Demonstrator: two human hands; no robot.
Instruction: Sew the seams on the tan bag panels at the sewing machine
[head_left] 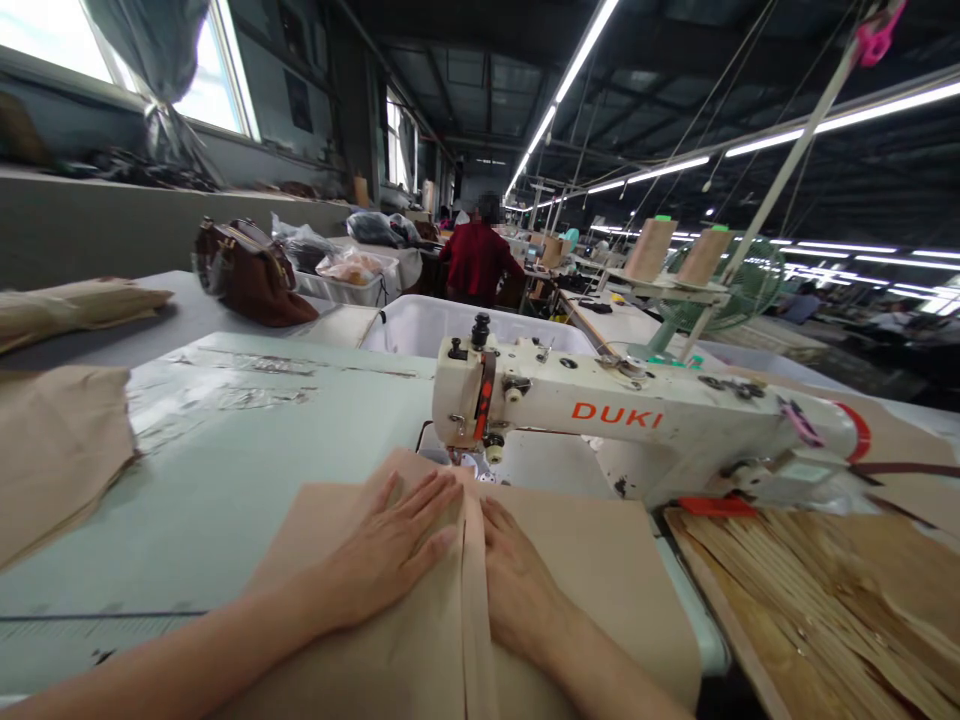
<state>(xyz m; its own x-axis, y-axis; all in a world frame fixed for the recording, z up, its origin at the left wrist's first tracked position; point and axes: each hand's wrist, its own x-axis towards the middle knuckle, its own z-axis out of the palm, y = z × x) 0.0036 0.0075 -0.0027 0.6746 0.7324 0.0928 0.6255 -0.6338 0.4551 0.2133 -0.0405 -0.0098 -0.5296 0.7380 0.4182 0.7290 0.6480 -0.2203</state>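
Note:
Tan fabric (360, 660) lies across the sewing machine bed, with a raised folded seam (474, 600) running up its middle to the needle area. My left hand (397, 540) rests flat on the cloth left of the seam, fingers stretched toward the presser foot. Against the seam's right side lies my right hand (517, 575), its fingers extended on the fabric and partly hidden by the fold. Just beyond both hands stands the white sewing machine (540, 400) marked DUKI. The needle tip is too small to make out.
Folded tan fabric (60, 450) lies at left, near a brown handbag (251, 280). A white bin (412, 315) stands behind the machine. Thread cones (651, 250) rise at right, above a wooden board (840, 600) with tan strips. A person in red (478, 260) is farther back.

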